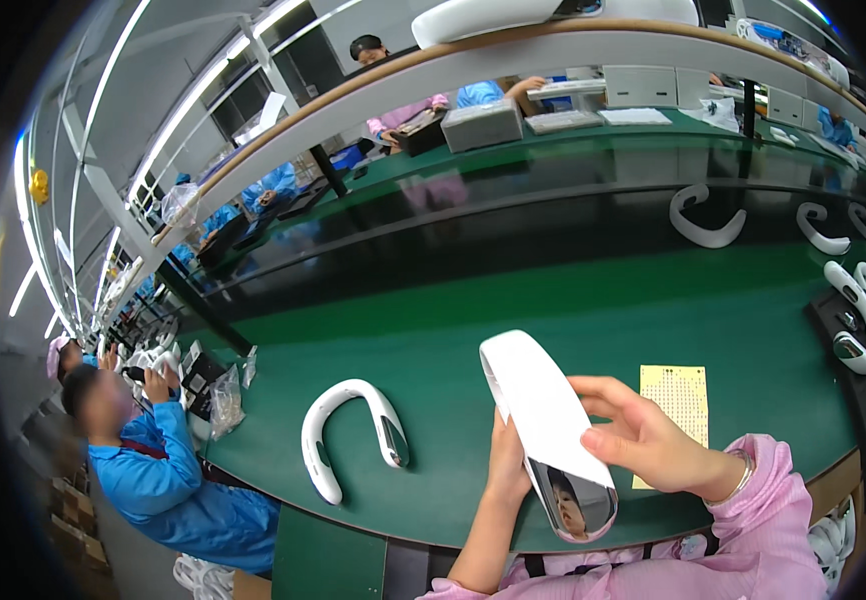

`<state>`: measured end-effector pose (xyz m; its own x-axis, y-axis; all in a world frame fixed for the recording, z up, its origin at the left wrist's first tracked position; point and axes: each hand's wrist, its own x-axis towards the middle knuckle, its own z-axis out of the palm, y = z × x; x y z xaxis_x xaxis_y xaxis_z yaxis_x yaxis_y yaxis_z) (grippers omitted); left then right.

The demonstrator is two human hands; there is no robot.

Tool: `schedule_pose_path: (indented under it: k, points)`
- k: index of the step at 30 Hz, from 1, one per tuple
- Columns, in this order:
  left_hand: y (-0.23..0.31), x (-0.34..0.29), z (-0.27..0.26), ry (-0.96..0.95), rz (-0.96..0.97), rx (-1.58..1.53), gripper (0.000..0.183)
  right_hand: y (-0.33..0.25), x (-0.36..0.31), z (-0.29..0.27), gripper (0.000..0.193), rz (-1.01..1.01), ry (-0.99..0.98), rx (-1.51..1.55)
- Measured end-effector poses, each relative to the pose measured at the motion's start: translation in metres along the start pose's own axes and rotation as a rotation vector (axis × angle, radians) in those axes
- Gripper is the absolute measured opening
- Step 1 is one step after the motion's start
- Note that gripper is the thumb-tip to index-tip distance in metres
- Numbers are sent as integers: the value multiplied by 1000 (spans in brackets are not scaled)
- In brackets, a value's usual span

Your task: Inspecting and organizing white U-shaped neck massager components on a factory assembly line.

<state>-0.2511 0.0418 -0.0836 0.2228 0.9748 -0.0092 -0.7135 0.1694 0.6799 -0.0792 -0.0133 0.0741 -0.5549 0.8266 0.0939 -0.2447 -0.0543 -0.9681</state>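
Note:
A white, curved neck fan [538, 395] with a glossy dark end panel is held up over the near edge of the green table. My left hand [507, 462] grips its left side from below, and much of those fingers is hidden behind the fan. On the other side, my right hand [643, 432] holds the fan's edge, thumb on the white shell and fingers along the rim. A yellow printed sheet [675, 395] lies on the table just beyond my right hand. Another white neck fan [345, 392] lies to the left, its ends toward me.
Along the right edge stands a black tray [833, 325] with several white neck fans. A dark glossy panel [573, 215] spans the table's back, below a raised shelf [593, 45]. At left, a co-worker in blue [153, 470] sits near a clear plastic bag [226, 403].

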Motion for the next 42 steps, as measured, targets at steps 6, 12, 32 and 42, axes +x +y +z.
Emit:
schedule_pose_path:
  k: [6,12,32,42]
  points:
    - [22,-9,3,168,-92,169,43,18,7,-28,44,-208,159,-332]
    - [62,-40,14,-198,-289,199,72,10,11,-59,41,-698,63,-1083]
    - [55,-31,22,40,213,54,50,9,15,-47,47,-10,181,-18]
    - [47,-25,39,282,155,-176,61,33,27,-41,38,-10,412,309]
